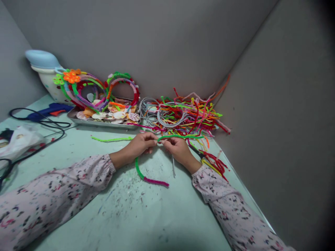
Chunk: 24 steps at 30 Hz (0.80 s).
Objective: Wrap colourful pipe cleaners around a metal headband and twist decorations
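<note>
While a green pipe cleaner [183, 137] lies above the table's [162, 216] middle, the right hand [180, 150] pinches it; the left hand [142, 143] meets it there, fingertips closed narrowly, a green-and-magenta strip [141, 174] curving out below; beyond them sit coiled wires [171, 122] and a heap of coloured pipe cleaners [199, 113]; leftward, a metal tray [104, 122] holds shells [116, 113] and wrapped hoops [78, 96].

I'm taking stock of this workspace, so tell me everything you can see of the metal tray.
The tray is shallow, long and silvery, apparently metal, with a low wall and thin rim. It sits upright on the pale green table, left of the wire coils. Mottled, flattish shell-like pieces heap inside, hiding its floor. Fuzzy multicoloured hoops stand over them.
</note>
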Available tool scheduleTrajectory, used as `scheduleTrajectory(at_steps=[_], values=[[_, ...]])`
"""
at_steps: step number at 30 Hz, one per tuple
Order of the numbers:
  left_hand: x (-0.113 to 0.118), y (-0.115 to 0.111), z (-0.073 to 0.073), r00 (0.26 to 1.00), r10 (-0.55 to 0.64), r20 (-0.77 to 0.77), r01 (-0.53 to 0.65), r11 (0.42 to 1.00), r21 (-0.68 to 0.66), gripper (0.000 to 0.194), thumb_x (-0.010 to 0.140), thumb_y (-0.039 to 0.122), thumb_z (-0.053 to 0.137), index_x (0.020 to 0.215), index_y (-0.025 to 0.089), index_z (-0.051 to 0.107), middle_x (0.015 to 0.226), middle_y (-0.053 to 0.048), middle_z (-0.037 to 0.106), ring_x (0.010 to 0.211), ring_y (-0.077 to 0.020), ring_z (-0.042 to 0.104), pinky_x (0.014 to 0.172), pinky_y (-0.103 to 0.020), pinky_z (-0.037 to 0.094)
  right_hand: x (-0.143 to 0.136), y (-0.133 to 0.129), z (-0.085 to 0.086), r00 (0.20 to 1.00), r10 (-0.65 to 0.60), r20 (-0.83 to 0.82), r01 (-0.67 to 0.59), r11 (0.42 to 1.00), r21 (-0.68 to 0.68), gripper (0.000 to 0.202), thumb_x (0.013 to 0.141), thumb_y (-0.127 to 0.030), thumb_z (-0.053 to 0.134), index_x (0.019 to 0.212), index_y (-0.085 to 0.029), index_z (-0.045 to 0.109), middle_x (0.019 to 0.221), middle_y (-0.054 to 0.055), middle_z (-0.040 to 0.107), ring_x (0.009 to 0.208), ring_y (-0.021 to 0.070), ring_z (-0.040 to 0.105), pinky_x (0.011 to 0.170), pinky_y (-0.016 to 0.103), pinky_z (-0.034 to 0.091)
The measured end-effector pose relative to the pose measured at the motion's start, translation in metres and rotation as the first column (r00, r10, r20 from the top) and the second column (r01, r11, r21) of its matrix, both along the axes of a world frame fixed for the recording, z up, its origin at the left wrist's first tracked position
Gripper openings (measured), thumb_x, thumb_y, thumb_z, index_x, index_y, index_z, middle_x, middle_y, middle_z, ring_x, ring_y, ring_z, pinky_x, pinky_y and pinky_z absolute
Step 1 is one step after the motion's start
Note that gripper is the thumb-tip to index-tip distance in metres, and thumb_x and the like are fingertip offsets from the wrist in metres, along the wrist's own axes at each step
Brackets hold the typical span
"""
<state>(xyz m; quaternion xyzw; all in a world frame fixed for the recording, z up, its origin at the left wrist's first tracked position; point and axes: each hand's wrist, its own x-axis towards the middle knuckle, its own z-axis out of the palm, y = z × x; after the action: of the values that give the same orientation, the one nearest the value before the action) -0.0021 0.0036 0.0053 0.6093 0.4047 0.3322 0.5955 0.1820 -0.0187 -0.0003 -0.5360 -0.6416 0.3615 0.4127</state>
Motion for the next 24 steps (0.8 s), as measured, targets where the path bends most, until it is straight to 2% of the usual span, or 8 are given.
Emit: scheduleTrajectory(at_steps=[6, 10, 13, 18, 24], values=[[0.0004, 0.001, -0.0042, 0.999, -0.031, -0.006, 0.032, 0.998, 0.052, 0.01, 0.079, 0.025, 0.06, 0.083, 0.017, 0.057, 0.052, 0.005, 0.052, 0.042, -0.0074, 0.045, 0.042, -0.018, 0.028, 0.0008, -0.0001, -0.0028, 0.999, 0.032, -0.015, -0.032, 0.999, -0.037, 0.023, 0.081, -0.036, 0.059, 0.067, -0.018, 0.062, 0.052, -0.005, 0.048, 0.047, 0.0088, 0.039, 0.046, 0.022, 0.03], [0.0012, 0.001, -0.0055, 0.999, -0.053, 0.002, 0.053, 0.996, 0.069, 0.007, 0.079, 0.023, 0.058, 0.08, 0.017, 0.054, 0.053, 0.005, 0.052, 0.042, -0.0071, 0.045, 0.042, -0.019, 0.029, 0.0013, -0.0006, -0.0006, 0.997, 0.077, -0.019, -0.077, 0.997, -0.013, 0.015, 0.081, -0.03, 0.057, 0.083, -0.02, 0.069, 0.054, -0.006, 0.05, 0.047, 0.0089, 0.04, 0.047, 0.021, 0.032], [0.0018, 0.0009, -0.0051, 0.998, -0.059, 0.016, 0.058, 0.997, 0.06, 0.005, 0.079, 0.021, 0.057, 0.078, 0.017, 0.053, 0.055, 0.005, 0.053, 0.042, -0.0066, 0.046, 0.041, -0.019, 0.03, 0.0022, -0.0002, 0.0015, 0.994, 0.105, 0.001, -0.105, 0.994, 0.033, 0.018, 0.08, -0.024, 0.056, 0.091, -0.022, 0.07, 0.06, -0.005, 0.055, 0.049, 0.0091, 0.043, 0.048, 0.021, 0.035], [0.0031, 0.0008, -0.0027, 0.998, -0.058, 0.035, 0.057, 0.998, 0.037, 0.005, 0.078, 0.019, 0.057, 0.079, 0.017, 0.053, 0.059, 0.005, 0.054, 0.041, -0.006, 0.049, 0.039, -0.018, 0.032, 0.0044, 0.0029, -0.0012, 0.988, 0.15, -0.018, -0.149, 0.986, 0.068, 0.019, 0.08, -0.021, 0.056, 0.091, -0.021, 0.071, 0.073, -0.001, 0.063, 0.054, 0.0094, 0.047, 0.049, 0.02, 0.037], [0.0044, -0.0017, -0.0002, 0.999, -0.03, 0.042, 0.03, 1.0, 0.01, 0.007, 0.079, 0.02, 0.058, 0.083, 0.016, 0.054, 0.062, 0.004, 0.056, 0.039, -0.0051, 0.048, 0.037, -0.017, 0.03, 0.0054, 0.0032, -0.0001, 0.986, 0.154, -0.065, -0.152, 0.988, 0.033, 0.017, 0.08, -0.024, 0.058, 0.091, -0.021, 0.07, 0.067, -0.002, 0.059, 0.052, 0.0097, 0.045, 0.046, 0.02, 0.035]])
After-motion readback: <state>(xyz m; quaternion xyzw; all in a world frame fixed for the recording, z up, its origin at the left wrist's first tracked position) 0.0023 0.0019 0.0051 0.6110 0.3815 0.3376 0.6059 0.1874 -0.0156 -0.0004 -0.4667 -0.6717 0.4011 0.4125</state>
